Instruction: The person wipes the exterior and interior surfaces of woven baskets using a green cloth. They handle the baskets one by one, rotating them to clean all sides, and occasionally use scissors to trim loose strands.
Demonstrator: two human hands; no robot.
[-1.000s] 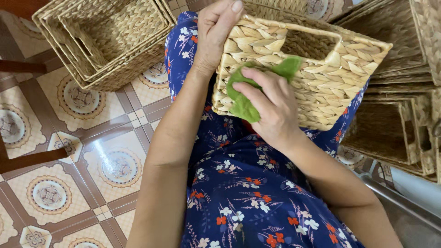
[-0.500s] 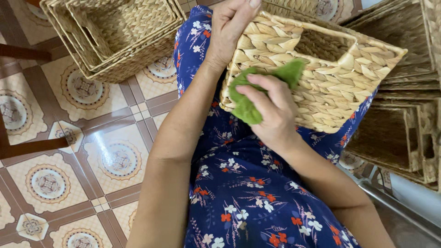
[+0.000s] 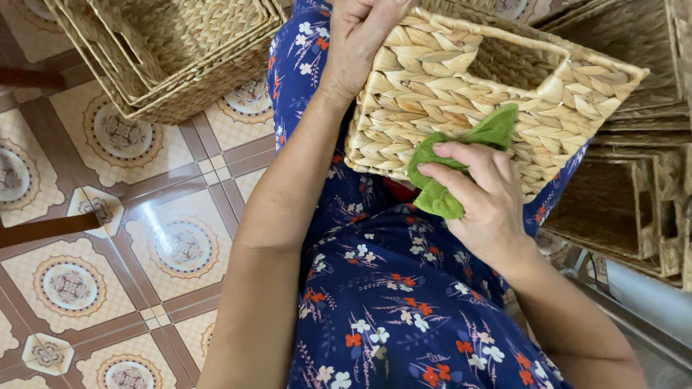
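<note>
Across my lap, on the blue floral dress (image 3: pixel 389 302), I have the woven basket (image 3: pixel 468 108) tipped on its side. My left hand (image 3: pixel 360 36) is clamped on its edge at 12 o'clock. My right hand (image 3: pixel 483 202) presses a green cloth (image 3: pixel 461 158), fingers closed on it, against the basket's side wall. Stacked baskets (image 3: pixel 180 50) sit at 10 o'clock on the tiled floor (image 3: pixel 108 238).
</note>
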